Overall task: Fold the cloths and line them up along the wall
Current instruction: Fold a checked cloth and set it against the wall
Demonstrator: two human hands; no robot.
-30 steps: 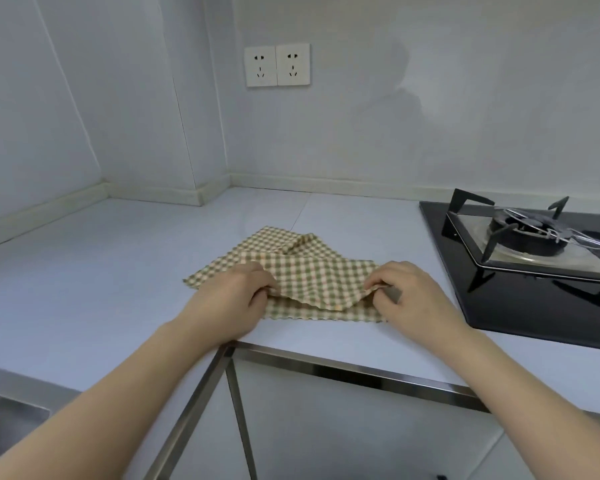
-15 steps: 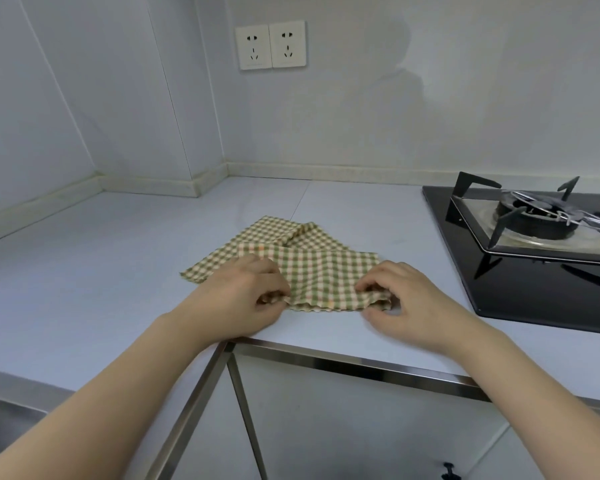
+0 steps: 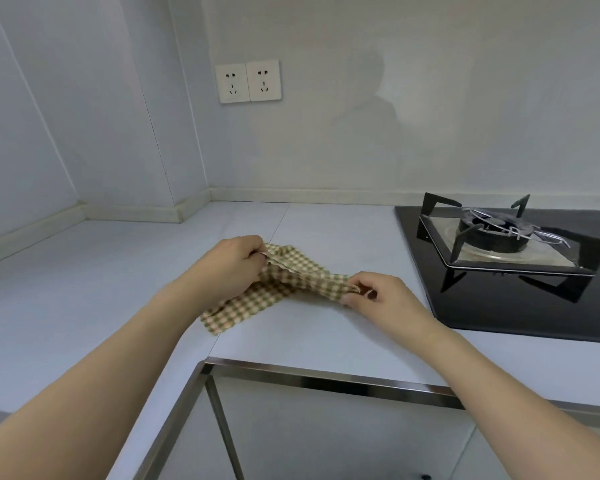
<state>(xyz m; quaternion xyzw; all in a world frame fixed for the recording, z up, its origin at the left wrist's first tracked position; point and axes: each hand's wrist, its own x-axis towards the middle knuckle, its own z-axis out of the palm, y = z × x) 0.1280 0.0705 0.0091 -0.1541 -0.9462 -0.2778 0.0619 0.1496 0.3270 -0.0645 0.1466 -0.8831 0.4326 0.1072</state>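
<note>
A green-and-cream checked cloth (image 3: pixel 284 282) is stretched between my two hands over the white countertop (image 3: pixel 125 271). My left hand (image 3: pixel 232 261) pinches its far left corner, raised a little off the counter. My right hand (image 3: pixel 378 294) pinches the folded right end between thumb and fingers. The cloth's loose lower corner hangs down onto the counter near my left forearm. The back wall (image 3: pixel 326 140) lies beyond the cloth, with bare counter in between.
A black gas hob (image 3: pixel 513 268) with a burner grate (image 3: pixel 499 230) sits on the right, close to my right hand. Two wall sockets (image 3: pixel 248 81) are above the counter corner. A metal-edged counter rim (image 3: pixel 326 374) runs in front of me.
Both hands lifted the cloth's near edge and carried it away from me, toward the wall. The cloth now hangs doubled between my hands instead of lying spread flat. The camera tilted up.
</note>
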